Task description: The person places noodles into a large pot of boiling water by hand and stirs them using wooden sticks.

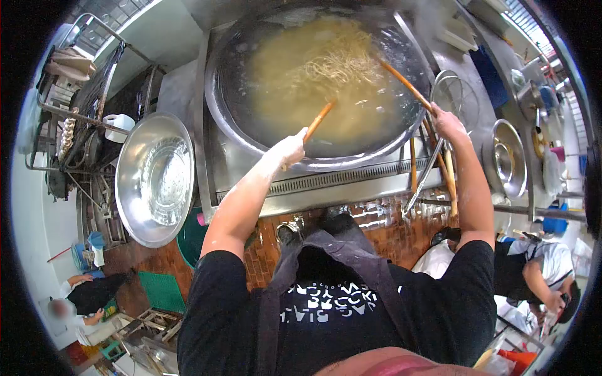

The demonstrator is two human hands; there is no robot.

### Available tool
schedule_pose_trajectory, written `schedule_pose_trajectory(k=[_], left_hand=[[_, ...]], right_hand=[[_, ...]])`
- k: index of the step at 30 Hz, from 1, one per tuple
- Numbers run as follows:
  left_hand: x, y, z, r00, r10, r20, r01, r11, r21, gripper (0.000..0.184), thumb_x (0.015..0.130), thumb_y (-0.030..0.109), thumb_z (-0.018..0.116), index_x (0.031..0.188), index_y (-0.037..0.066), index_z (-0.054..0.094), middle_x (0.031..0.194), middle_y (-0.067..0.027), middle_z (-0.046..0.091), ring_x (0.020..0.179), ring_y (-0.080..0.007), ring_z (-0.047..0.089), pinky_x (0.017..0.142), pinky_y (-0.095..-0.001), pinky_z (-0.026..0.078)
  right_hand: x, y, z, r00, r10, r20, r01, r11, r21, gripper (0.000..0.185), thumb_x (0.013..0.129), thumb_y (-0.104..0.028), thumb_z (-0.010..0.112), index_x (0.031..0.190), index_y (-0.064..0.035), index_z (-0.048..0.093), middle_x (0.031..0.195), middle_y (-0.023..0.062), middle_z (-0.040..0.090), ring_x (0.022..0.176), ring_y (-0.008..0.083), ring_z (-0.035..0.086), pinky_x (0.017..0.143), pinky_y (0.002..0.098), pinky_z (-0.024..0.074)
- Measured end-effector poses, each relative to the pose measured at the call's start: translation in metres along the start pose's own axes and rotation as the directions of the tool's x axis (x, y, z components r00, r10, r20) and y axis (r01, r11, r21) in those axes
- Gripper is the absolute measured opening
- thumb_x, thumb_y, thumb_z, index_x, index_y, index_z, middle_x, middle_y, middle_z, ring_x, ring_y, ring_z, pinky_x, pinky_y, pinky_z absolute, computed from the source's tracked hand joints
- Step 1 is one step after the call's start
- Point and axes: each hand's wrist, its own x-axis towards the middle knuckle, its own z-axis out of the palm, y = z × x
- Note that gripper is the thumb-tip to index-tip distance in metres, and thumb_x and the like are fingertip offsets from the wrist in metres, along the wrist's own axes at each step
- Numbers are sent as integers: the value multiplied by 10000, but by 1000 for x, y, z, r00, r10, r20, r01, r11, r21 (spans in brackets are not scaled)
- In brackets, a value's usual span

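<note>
A wide wok (216, 103) full of cloudy yellowish water stands in front of me. Pale noodles (342, 62) lie bunched in the water toward the far right. My left hand (290, 150) is wrapped round a wooden stick (321, 120) at the near rim, its tip at the water. Closed on a second, longer wooden stick (404, 81), my right hand (448, 123) is at the right rim; that stick slants down to the noodles. Close by the right hand is a wire strainer (453, 94), its long handle leaning against the stove.
A large metal basin (157, 178) stands left of the stove, and a smaller metal bowl (509, 160) sits to the right. More wooden sticks (446, 169) lean at the stove front. The brick floor (364, 241) looks wet. Other people (545, 269) are behind on both sides.
</note>
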Motion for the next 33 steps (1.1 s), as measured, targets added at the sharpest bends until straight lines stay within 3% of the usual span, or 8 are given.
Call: schedule_pose_trajectory(k=[6, 9, 13, 15, 19, 23, 25, 33], left_hand=[[-95, -62, -48, 997, 59, 52, -45, 971, -235, 744, 848, 60, 651, 1503, 231, 343, 830, -31, 575, 517, -103, 455, 446, -285, 418], [-157, -109, -102, 1000, 13, 19, -11, 998, -64, 728, 801, 109, 631, 1484, 227, 409, 785, -96, 607, 623, -178, 559, 566, -339, 482], [-224, -100, -145, 998, -55, -12, 57, 969, 240, 761, 794, 95, 617, 1506, 154, 354, 1172, -201, 659, 989, -340, 669, 893, -406, 516], [-225, -105, -130, 998, 28, -60, -6, 942, 336, 737, 832, 90, 579, 1520, 189, 332, 1039, -229, 676, 866, -377, 675, 796, -462, 521], [-171, -95, -91, 998, -65, 23, 55, 953, 297, 657, 885, 88, 495, 1516, 179, 334, 970, -241, 691, 840, -406, 678, 769, -491, 526], [-70, -114, -19, 955, 249, -162, -213, 954, 209, 707, 841, 41, 493, 1515, 174, 327, 989, -268, 677, 868, -411, 672, 771, -505, 517], [-48, -51, -26, 997, 38, -70, -28, 990, 141, 508, 941, 93, 392, 1445, 32, 377, 948, -258, 690, 834, -404, 678, 734, -505, 516], [64, 8, -38, 996, -84, -40, 86, 994, 66, 470, 965, 116, 342, 1433, 127, 389, 889, -219, 689, 674, -342, 665, 576, -465, 496]], right_hand=[[-114, 29, -49, 994, -39, -105, 35, 999, -40, 323, 914, -238, 529, 1214, -123, 562, 1084, 261, 651, 1031, 441, 613, 887, 526, 474], [-193, 21, -87, 996, -19, -91, 18, 1000, -16, 293, 887, -231, 563, 1148, -99, 577, 1007, 251, 667, 969, 447, 626, 840, 534, 481], [-260, 14, -88, 998, 24, -56, -32, 990, -136, 285, 886, -191, 548, 1158, -118, 590, 951, 243, 677, 919, 436, 646, 802, 535, 501], [-267, -4, -72, 996, 83, 36, -76, 980, -181, 288, 886, -170, 544, 1166, -126, 597, 941, 242, 679, 906, 427, 655, 794, 534, 510], [-220, -52, 7, 970, 148, 195, -129, 986, -108, 313, 985, -248, 432, 1209, -87, 579, 977, 242, 685, 937, 431, 665, 828, 516, 523], [-148, -97, 84, 986, 64, 156, -73, 996, 53, 497, 1048, -317, 200, 1255, -22, 542, 1042, 260, 681, 988, 430, 661, 867, 535, 513], [-107, -106, 111, 984, 62, 168, -77, 993, 85, 466, 1042, -283, 219, 1314, -8, 478, 1027, 281, 678, 988, 430, 664, 858, 541, 513], [-17, -125, 110, 996, 0, 91, -13, 990, 141, 437, 1001, -180, 298, 1371, 31, 396, 1037, 298, 670, 980, 441, 666, 852, 532, 524]])
